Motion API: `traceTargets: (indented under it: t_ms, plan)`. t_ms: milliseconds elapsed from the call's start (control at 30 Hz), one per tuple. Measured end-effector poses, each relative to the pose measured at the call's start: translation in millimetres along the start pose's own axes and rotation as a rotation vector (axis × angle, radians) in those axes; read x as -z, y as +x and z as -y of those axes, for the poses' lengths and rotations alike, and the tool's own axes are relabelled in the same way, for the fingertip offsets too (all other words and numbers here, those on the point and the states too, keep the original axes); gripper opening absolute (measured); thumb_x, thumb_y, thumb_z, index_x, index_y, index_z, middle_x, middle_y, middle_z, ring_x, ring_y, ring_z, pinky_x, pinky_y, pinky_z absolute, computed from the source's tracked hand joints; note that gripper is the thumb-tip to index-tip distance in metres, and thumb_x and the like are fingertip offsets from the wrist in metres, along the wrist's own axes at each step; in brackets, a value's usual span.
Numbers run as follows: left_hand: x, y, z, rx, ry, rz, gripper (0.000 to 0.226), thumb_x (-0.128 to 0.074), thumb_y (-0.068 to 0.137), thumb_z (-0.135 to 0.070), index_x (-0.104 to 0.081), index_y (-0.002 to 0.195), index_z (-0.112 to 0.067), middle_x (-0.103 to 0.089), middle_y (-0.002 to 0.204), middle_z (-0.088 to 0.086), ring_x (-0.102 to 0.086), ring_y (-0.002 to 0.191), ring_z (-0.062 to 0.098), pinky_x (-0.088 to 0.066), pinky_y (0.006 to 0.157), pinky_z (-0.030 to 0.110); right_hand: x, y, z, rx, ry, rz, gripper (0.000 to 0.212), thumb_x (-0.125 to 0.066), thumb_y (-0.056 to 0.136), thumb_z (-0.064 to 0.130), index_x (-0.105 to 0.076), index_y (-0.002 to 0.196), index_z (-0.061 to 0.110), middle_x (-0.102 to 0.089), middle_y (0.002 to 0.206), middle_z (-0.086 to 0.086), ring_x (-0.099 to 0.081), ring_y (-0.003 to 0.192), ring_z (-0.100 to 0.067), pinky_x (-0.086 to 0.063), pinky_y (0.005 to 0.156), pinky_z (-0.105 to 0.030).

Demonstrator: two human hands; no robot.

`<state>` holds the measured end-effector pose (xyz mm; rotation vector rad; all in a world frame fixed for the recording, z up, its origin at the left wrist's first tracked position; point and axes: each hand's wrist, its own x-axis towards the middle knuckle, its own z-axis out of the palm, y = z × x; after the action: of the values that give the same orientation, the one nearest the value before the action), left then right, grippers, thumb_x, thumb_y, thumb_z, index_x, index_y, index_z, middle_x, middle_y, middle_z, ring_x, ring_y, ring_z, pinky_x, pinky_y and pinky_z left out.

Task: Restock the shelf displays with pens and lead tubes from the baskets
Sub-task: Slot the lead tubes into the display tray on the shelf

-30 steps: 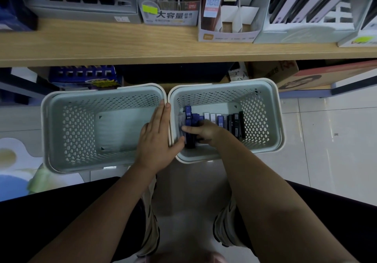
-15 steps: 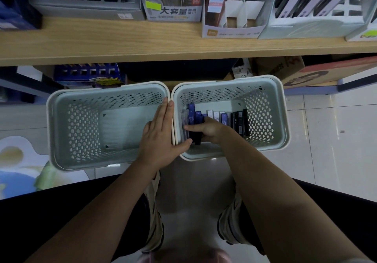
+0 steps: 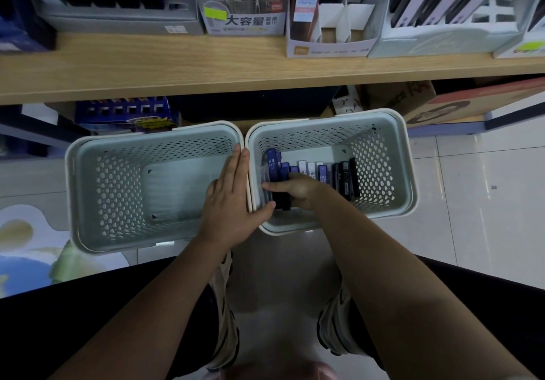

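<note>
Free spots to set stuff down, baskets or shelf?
Left basket floor is bare. Wooden shelf has a bare front strip before the display boxes. Right basket is crowded left: lead tubes, right hand; free by its right wall.

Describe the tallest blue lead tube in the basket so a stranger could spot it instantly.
Find the right basket of the two on the floor below the wooden shelf. Lead tubes stand in a row inside; the tallest blue lead tube sits at the row's left end, marked HB 07, poking above its neighbours.
</note>
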<state>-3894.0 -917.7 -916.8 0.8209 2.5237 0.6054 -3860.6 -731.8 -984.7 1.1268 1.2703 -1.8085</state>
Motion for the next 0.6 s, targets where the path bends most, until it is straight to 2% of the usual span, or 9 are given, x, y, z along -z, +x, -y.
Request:
traceTargets:
  t_ms: [67,133,233,267,367,467,533,600]
  plan:
    - [0.1,0.1,0.4,0.000,-0.002,0.002,0.109,-0.064,0.085,-0.058,0.007,0.160,-0.024,0.011,0.169,-0.005,-0.002,0.155,0.015,-0.017,0.117,0.037,-0.7,0.5,-1.7,0.001,0.035,-0.005,0.118,-0.090,0.072,0.026,-0.012,0.158,0.005,-0.033,0.159,-0.014,-0.040,0.142,-0.031,-0.041,0.114,-0.048]
    - [0.2,0.2,0.5,-0.001,-0.004,-0.001,0.108,-0.061,0.085,-0.060,0.007,0.160,-0.023,0.010,0.169,-0.005,-0.003,0.155,0.015,-0.019,0.117,0.040,-1.4,2.6,-1.1,0.025,0.089,0.003,0.115,-0.091,0.072,0.024,-0.017,0.158,0.005,-0.038,0.156,-0.013,-0.044,0.139,-0.030,-0.043,0.111,-0.043]
    - [0.3,0.4,-0.1,-0.001,-0.003,-0.002,0.106,-0.053,0.083,-0.065,0.007,0.160,-0.025,0.010,0.168,-0.006,-0.004,0.155,0.015,-0.021,0.117,0.041,-0.1,9.0,-2.6,0.061,0.088,0.031,0.131,-0.102,0.044,0.034,-0.034,0.152,0.005,-0.056,0.143,-0.011,-0.058,0.125,-0.028,-0.050,0.105,-0.047]
    - [0.4,0.2,0.0,-0.001,-0.004,-0.004,0.105,-0.051,0.082,-0.066,0.007,0.160,-0.025,0.011,0.168,-0.007,-0.004,0.155,0.015,-0.021,0.117,0.041,-0.1,10.2,-2.7,0.072,0.095,0.040,0.126,-0.101,0.047,0.032,-0.036,0.151,0.004,-0.059,0.139,-0.011,-0.061,0.122,-0.027,-0.051,0.103,-0.047]
    - [0.7,0.6,0.9,0.003,-0.011,-0.006,0.105,-0.047,0.081,-0.068,0.007,0.160,-0.025,0.010,0.169,-0.007,-0.004,0.155,0.015,-0.021,0.117,0.041,-0.7,7.3,0.6,0.073,0.097,0.048,0.092,-0.091,0.070,0.019,-0.041,0.145,0.002,-0.060,0.135,-0.010,-0.059,0.122,-0.026,-0.048,0.107,-0.047]
    - [0.4,0.6,0.0,-0.001,-0.008,-0.004,0.104,-0.045,0.081,-0.069,0.005,0.160,-0.023,0.009,0.169,-0.006,-0.004,0.155,0.015,-0.021,0.116,0.040,-0.5,7.9,0.6,0.089,0.069,0.076,0.093,-0.094,0.063,0.023,-0.048,0.141,0.003,-0.064,0.131,-0.010,-0.061,0.121,-0.027,-0.046,0.109,-0.049]
    - [-0.2,0.7,0.0,-0.007,-0.005,-0.008,0.104,-0.046,0.081,-0.068,0.006,0.160,-0.023,0.009,0.169,-0.005,-0.005,0.155,0.015,-0.021,0.116,0.039,0.4,8.9,1.8,0.103,0.031,0.117,0.069,-0.087,0.074,0.016,-0.055,0.135,0.006,-0.069,0.126,-0.009,-0.064,0.118,-0.025,-0.048,0.106,-0.045]
    - [-0.9,0.4,0.8,-0.009,-0.002,-0.010,0.104,-0.049,0.083,-0.066,0.007,0.160,-0.024,0.010,0.169,-0.005,-0.005,0.155,0.015,-0.019,0.115,0.037,2.8,10.3,2.9,0.109,-0.013,0.147,0.057,-0.081,0.080,0.008,-0.058,0.133,0.008,-0.070,0.124,-0.009,-0.066,0.116,-0.025,-0.049,0.106,-0.044]
